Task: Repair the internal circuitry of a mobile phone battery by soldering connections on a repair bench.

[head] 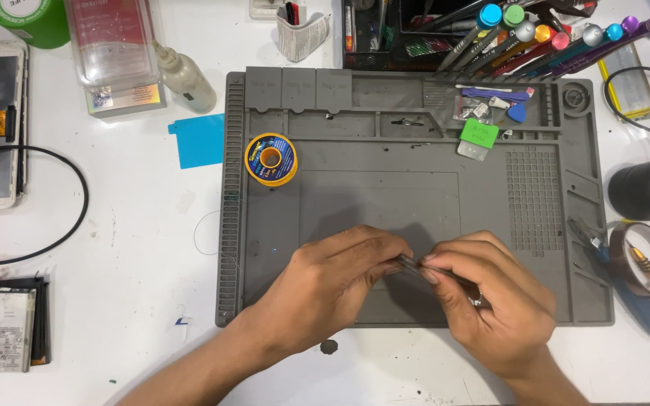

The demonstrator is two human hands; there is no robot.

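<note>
Over the grey work mat [415, 188], the left hand [332, 289] and right hand [490, 308] pinch shut on a thin metal tool [409, 265] between them, seemingly light, stiff and slippery, best gripped mid-shaft.

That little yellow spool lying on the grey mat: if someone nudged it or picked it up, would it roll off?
The yellow spool lies flat on its side on the grey mat, so a nudge would probably slide it, not roll it. Stood on edge, its round rims would likely roll. It looks small and probably light, though tightly wound wire could make it heavier than it seems.
</note>
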